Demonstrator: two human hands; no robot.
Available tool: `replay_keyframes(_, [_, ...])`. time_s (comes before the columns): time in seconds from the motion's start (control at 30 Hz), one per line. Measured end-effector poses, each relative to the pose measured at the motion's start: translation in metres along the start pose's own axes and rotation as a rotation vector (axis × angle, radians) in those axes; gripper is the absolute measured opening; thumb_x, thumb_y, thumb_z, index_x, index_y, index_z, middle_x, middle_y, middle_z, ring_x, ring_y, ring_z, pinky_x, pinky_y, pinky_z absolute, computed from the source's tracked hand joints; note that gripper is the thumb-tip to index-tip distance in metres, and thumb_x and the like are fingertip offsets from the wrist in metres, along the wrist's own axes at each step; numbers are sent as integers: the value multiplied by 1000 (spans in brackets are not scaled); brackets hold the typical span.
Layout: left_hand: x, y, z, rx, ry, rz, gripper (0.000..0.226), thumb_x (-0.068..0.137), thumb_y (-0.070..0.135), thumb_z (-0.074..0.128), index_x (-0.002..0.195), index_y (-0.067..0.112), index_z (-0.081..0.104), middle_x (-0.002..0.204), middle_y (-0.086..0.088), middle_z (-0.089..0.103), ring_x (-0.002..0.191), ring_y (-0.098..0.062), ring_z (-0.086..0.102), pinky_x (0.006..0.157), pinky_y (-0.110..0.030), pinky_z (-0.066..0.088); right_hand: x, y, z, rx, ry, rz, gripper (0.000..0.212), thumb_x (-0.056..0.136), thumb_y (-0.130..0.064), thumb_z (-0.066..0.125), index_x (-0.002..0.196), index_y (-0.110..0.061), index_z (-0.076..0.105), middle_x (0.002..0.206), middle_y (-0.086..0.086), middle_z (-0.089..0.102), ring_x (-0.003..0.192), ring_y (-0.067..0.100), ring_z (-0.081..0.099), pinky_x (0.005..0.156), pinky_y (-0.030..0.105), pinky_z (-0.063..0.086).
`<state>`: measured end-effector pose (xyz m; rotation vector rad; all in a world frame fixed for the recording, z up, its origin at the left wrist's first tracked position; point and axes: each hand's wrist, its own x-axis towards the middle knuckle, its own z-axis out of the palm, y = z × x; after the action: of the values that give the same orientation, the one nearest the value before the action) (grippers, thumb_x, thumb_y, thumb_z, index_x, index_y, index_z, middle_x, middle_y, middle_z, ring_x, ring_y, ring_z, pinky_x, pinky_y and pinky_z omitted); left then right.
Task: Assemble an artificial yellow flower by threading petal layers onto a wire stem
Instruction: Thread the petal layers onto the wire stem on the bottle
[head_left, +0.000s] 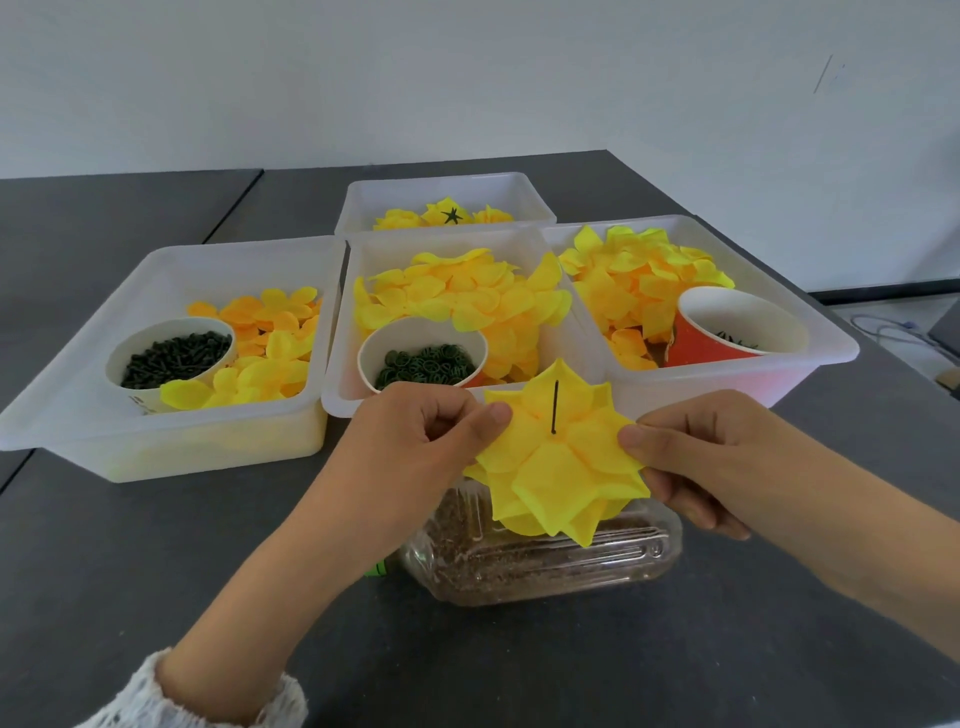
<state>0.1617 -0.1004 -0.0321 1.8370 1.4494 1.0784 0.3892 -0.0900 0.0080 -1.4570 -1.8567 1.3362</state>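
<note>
We hold the yellow petal layers (558, 467) between both hands above a clear plastic container (545, 561) on the dark tabletop (571, 665). Our left hand (421, 431) has its grip pinched on the left petal edge, and our right hand (696, 462) pinches the right edge. The dark wire stem (555, 407) pokes up through the flower's centre. Behind stand translucent bins (171, 447) of loose petals.
</note>
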Motion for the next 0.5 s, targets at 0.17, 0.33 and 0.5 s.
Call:
replay_keyframes(0.17, [0, -1, 3, 79, 60, -13, 49, 87, 52, 56, 54, 17, 46, 44, 11, 35, 42, -3, 33, 47, -13, 33, -1, 8, 4, -4, 9, -22, 46, 87, -40, 54, 47, -19, 58, 39, 2, 44, 34, 9, 32, 40, 9, 32])
replay_keyframes(0.33, [1, -5, 6, 143, 41, -51, 42, 86, 57, 54, 57, 26, 51, 47, 11, 39, 45, -3, 36, 49, -18, 32, 1, 20, 8, -34, 34, -60, 45, 89, -38, 53, 49, -19, 59, 39, -1, 44, 34, 3, 34, 41, 6, 32])
replay_keyframes(0.5, [1, -10, 11, 157, 4, -87, 41, 88, 56, 53, 63, 24, 53, 53, 9, 42, 51, -5, 38, 56, -29, 33, 2, 32, 16, -40, 44, -59, 51, 70, -63, 48, 61, -14, 61, 47, 0, 48, 39, 4, 37, 44, 8, 34])
